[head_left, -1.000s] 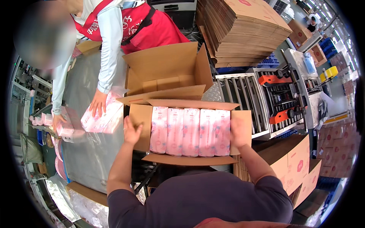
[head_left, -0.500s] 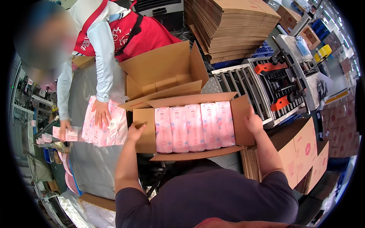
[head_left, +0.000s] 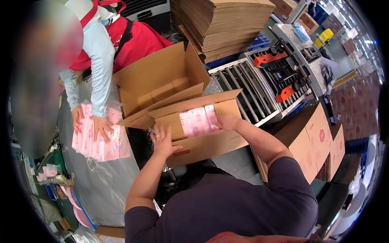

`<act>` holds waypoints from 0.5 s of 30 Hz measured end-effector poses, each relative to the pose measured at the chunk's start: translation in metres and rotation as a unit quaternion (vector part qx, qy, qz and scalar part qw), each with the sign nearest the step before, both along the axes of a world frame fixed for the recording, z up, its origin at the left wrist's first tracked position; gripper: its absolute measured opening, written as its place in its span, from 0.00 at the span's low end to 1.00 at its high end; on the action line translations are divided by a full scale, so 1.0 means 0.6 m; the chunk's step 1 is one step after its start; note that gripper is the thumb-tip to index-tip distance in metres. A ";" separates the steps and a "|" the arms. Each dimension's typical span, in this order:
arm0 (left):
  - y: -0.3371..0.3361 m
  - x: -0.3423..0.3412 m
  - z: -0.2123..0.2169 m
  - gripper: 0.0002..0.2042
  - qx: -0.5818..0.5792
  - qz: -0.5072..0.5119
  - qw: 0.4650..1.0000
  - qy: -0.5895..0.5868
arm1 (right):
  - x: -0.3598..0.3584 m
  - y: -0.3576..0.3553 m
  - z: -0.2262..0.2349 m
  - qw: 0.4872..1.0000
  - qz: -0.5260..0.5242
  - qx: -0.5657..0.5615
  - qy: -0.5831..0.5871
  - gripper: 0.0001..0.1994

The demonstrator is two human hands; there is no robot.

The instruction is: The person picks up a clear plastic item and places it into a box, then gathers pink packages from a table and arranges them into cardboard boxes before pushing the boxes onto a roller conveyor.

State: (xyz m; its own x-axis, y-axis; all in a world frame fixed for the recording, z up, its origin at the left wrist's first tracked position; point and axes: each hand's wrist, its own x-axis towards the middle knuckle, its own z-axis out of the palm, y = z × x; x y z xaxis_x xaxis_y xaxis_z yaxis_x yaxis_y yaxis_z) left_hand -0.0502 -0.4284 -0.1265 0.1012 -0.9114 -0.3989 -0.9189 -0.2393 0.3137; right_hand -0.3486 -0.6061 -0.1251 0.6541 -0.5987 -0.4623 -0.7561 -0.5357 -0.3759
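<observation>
An open cardboard box (head_left: pixel 210 145) sits in front of me, tilted toward me, with pink wrapped packs (head_left: pixel 198 120) standing in a row inside. My left hand (head_left: pixel 162 139) rests on the box's left wall near its flap, fingers spread. My right hand (head_left: pixel 227 120) lies on the right end of the pink packs inside the box. Behind it stands a second open cardboard box (head_left: pixel 160 81), which looks empty.
A person in a red apron (head_left: pixel 117 44) at the left presses both hands on a pink bundle (head_left: pixel 97 139) on a grey table (head_left: pixel 101 182). A stack of flat cartons (head_left: pixel 223 20) is behind; a roller conveyor (head_left: pixel 247 87) and sealed boxes (head_left: pixel 312 141) are at the right.
The box has tipped nearer to me and its packs show less. My right hand moved from the box's right flap onto the packs. The other person's bundle slid left and down on the table.
</observation>
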 end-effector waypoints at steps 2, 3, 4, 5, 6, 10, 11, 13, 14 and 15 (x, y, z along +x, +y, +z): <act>0.027 -0.001 -0.045 0.61 0.000 0.161 0.982 -0.096 | 0.030 -0.009 0.081 0.971 -0.048 -0.193 -0.134 0.27; 0.040 0.004 -0.089 0.61 -0.065 0.206 0.976 -0.005 | 0.033 -0.022 0.103 0.930 -0.043 -0.299 -0.211 0.27; 0.052 0.014 -0.142 0.60 -0.126 0.245 0.957 0.088 | 0.029 -0.033 0.105 0.902 -0.037 -0.385 -0.191 0.27; 0.066 0.020 -0.179 0.60 -0.178 0.281 0.926 0.181 | 0.017 -0.026 0.083 0.907 -0.043 -0.390 -0.154 0.28; 0.075 0.020 -0.195 0.57 -0.203 0.274 0.915 0.215 | 0.002 -0.017 0.058 0.911 -0.048 -0.393 -0.117 0.30; 0.077 0.032 -0.241 0.44 -0.297 0.291 0.849 0.326 | -0.066 0.131 -0.065 0.912 -0.078 -0.379 -0.134 0.33; 0.079 0.034 -0.250 0.40 -0.310 0.302 0.833 0.346 | -0.083 0.166 -0.092 0.931 -0.075 -0.340 -0.108 0.34; 0.069 0.026 -0.232 0.35 -0.231 0.326 0.825 0.400 | -0.108 0.185 -0.113 0.953 -0.078 -0.279 -0.082 0.35; 0.066 0.023 -0.230 0.32 -0.195 0.340 0.817 0.424 | -0.108 0.176 -0.107 0.958 -0.074 -0.262 -0.088 0.35; 0.066 0.018 -0.229 0.31 -0.183 0.333 0.820 0.428 | -0.113 0.165 -0.105 0.963 -0.070 -0.244 -0.093 0.35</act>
State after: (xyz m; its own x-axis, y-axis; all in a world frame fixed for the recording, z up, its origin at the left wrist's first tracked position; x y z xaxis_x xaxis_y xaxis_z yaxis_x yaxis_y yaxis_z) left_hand -0.0393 -0.3891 -0.2637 0.4517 -0.8418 -0.2955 -0.0283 -0.3445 0.9383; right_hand -0.4166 -0.5073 -0.1879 0.5954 -0.8033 0.0146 -0.7776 -0.5807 -0.2413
